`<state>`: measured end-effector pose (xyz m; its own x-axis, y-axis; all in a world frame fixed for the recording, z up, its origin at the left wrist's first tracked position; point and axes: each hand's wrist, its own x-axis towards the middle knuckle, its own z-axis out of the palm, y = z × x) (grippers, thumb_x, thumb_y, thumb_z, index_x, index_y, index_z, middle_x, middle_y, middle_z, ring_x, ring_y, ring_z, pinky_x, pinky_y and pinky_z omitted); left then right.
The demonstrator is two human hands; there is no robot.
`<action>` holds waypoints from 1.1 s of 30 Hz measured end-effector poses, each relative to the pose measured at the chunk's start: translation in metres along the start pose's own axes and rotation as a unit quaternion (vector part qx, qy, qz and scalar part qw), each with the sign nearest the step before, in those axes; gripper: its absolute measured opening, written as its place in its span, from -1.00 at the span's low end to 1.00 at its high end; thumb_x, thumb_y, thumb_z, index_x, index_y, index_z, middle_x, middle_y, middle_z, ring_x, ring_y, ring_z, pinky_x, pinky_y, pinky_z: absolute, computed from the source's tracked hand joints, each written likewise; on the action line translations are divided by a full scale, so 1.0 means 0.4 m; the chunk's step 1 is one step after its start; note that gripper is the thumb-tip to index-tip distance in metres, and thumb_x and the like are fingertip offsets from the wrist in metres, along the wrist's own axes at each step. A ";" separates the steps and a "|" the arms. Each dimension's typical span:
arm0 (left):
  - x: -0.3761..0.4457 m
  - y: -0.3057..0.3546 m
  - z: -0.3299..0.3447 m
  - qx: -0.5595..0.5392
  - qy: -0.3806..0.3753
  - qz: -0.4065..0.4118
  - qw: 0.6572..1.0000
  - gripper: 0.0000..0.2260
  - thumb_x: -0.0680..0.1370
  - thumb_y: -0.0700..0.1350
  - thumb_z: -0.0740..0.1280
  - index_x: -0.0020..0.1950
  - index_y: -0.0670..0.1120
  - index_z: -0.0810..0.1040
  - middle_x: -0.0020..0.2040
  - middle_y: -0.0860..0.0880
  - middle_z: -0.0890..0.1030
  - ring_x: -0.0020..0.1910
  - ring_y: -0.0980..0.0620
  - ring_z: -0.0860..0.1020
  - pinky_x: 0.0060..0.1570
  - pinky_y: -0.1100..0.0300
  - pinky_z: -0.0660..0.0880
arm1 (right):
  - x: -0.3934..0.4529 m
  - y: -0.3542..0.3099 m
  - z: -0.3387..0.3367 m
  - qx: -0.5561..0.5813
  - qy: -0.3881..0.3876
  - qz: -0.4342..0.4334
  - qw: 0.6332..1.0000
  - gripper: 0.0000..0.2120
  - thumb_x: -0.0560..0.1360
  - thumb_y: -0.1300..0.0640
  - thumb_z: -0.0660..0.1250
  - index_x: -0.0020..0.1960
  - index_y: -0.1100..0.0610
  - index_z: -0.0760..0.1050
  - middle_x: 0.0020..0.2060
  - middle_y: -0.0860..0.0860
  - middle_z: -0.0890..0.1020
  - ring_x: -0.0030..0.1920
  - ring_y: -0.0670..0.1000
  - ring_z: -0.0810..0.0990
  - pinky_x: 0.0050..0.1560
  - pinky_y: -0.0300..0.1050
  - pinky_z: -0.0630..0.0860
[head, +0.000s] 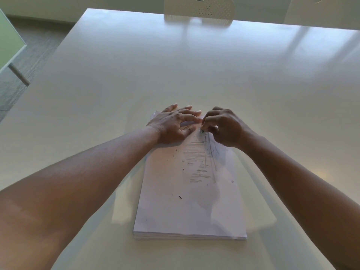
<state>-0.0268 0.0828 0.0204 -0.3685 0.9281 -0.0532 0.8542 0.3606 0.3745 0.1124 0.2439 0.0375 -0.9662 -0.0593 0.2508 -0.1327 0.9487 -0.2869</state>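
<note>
Paper stack [190, 203] lies under your hands on the surface [175, 75]. Your left hand [172, 125] presses it, fingers spread; your right hand [222, 127] pinches a small dark thing [202, 131] just beside. If the pressing weakens, the top sheet may wrinkle.

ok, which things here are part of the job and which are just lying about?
In use: paper stack; left hand, pressing flat on it; right hand, pinching a small dark object too small to identify.
Lying about: white chair; second chair; green table.
</note>
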 end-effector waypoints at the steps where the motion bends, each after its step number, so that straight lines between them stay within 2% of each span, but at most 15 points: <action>1: 0.002 -0.001 0.002 -0.002 -0.002 -0.001 1.000 -0.68 0.70 0.19 0.13 0.45 0.36 0.43 0.55 0.41 0.16 0.57 0.34 -0.02 0.59 0.01 -0.11 | -0.004 0.003 -0.007 0.001 -0.014 0.001 1.000 -0.78 0.38 0.47 0.43 -0.22 0.16 0.66 -0.22 0.04 0.68 -0.18 0.10 0.58 -0.22 -0.03 0.56; 4: 0.012 -0.024 0.020 0.000 -0.001 0.005 1.000 -0.62 0.63 0.33 0.03 0.43 0.47 0.37 0.56 0.42 0.21 0.62 0.25 0.02 0.60 -0.18 0.00 | -0.018 0.003 -0.029 0.014 -0.061 0.008 0.998 -0.81 0.42 0.40 0.45 -0.17 0.13 0.69 -0.19 0.00 0.68 -0.14 0.03 0.58 -0.14 -0.03 0.59; 6: 0.017 -0.031 0.022 0.006 -0.002 0.002 1.000 -0.58 0.59 0.38 -0.01 0.43 0.51 0.34 0.55 0.43 0.21 0.63 0.22 0.02 0.58 -0.23 0.04 | -0.021 0.002 -0.032 0.019 -0.070 0.020 0.997 -0.82 0.42 0.38 0.45 -0.16 0.11 0.70 -0.19 -0.02 0.68 -0.15 -0.01 0.56 -0.12 -0.03 0.59; 7: 0.017 -0.028 0.019 0.006 -0.003 0.005 1.000 -0.61 0.62 0.35 0.02 0.44 0.48 0.36 0.56 0.41 0.22 0.63 0.23 0.02 0.61 -0.18 -0.02 | -0.019 0.001 -0.029 0.016 -0.063 0.033 0.997 -0.82 0.43 0.37 0.44 -0.16 0.11 0.69 -0.19 -0.02 0.68 -0.14 -0.01 0.55 -0.11 -0.02 0.59; 9: 0.010 -0.013 0.010 0.009 -0.003 0.016 1.000 -0.66 0.70 0.22 0.10 0.46 0.38 0.40 0.58 0.35 0.23 0.62 0.27 0.01 0.58 0.10 -0.19 | -0.012 0.001 -0.016 0.007 -0.032 0.060 0.998 -0.82 0.41 0.37 0.42 -0.18 0.12 0.69 -0.21 -0.02 0.67 -0.16 0.02 0.54 -0.13 0.01 0.58; 10: 0.005 -0.005 0.003 0.009 -0.002 0.021 1.000 -0.67 0.71 0.18 0.12 0.47 0.35 0.41 0.58 0.34 0.23 0.61 0.28 0.01 0.51 0.21 -0.21 | -0.008 0.001 -0.010 0.005 -0.019 0.069 0.997 -0.82 0.40 0.38 0.42 -0.20 0.13 0.68 -0.22 -0.02 0.66 -0.17 0.03 0.54 -0.14 0.02 0.58; 12: 0.003 -0.002 0.000 0.007 0.002 0.021 1.000 -0.67 0.72 0.16 0.13 0.48 0.34 0.41 0.59 0.34 0.22 0.61 0.29 0.00 0.42 0.30 -0.21 | -0.005 0.001 -0.007 0.005 -0.016 0.078 0.997 -0.82 0.40 0.38 0.41 -0.21 0.13 0.67 -0.23 -0.01 0.65 -0.17 0.03 0.53 -0.13 0.01 0.57; 18: 0.007 -0.016 0.007 0.003 0.001 0.025 1.000 -0.67 0.71 0.17 0.12 0.47 0.36 0.42 0.58 0.34 0.23 0.61 0.29 0.02 0.57 0.13 -0.17 | -0.004 -0.003 -0.048 0.027 -0.116 0.078 0.990 -0.82 0.43 0.32 0.47 -0.14 0.06 0.72 -0.20 -0.07 0.65 -0.18 -0.08 0.53 -0.08 -0.13 0.55; 23: 0.003 -0.008 0.002 0.004 0.001 0.024 1.000 -0.67 0.71 0.17 0.13 0.48 0.33 0.42 0.58 0.34 0.22 0.61 0.29 0.00 0.50 0.24 -0.23 | 0.003 0.002 -0.016 0.007 -0.040 0.083 0.996 -0.82 0.42 0.37 0.42 -0.17 0.11 0.69 -0.21 -0.02 0.65 -0.15 0.02 0.54 -0.12 0.00 0.57; 27: 0.007 -0.012 0.006 -0.002 0.007 0.027 1.000 -0.67 0.71 0.15 0.13 0.47 0.34 0.43 0.58 0.32 0.26 0.60 0.29 0.03 0.43 0.30 -0.22 | 0.002 0.004 -0.043 0.029 -0.088 0.093 0.991 -0.82 0.42 0.35 0.45 -0.15 0.08 0.71 -0.21 -0.05 0.65 -0.19 -0.06 0.54 -0.10 -0.09 0.57; 30: 0.008 -0.013 0.011 0.004 0.010 0.027 1.000 -0.67 0.71 0.16 0.13 0.47 0.34 0.44 0.57 0.33 0.27 0.60 0.29 0.04 0.47 0.26 -0.21 | 0.007 0.002 -0.062 0.033 -0.131 0.108 0.985 -0.82 0.43 0.31 0.47 -0.12 0.05 0.72 -0.20 -0.08 0.65 -0.21 -0.18 0.55 -0.09 -0.17 0.56; 33: 0.014 -0.022 0.021 0.002 0.010 0.019 1.000 -0.66 0.70 0.21 0.10 0.45 0.38 0.43 0.56 0.36 0.26 0.61 0.30 0.04 0.59 0.13 -0.17 | 0.008 -0.003 -0.048 0.031 -0.078 0.133 0.988 -0.82 0.43 0.34 0.44 -0.14 0.08 0.71 -0.23 -0.09 0.63 -0.23 -0.16 0.51 -0.08 -0.16 0.54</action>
<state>-0.0334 0.0856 0.0088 -0.3431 0.9391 -0.0194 0.8695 0.3254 0.3716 0.1139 0.2487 0.0565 -0.9904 0.1375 0.0158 0.1212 0.9167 -0.3808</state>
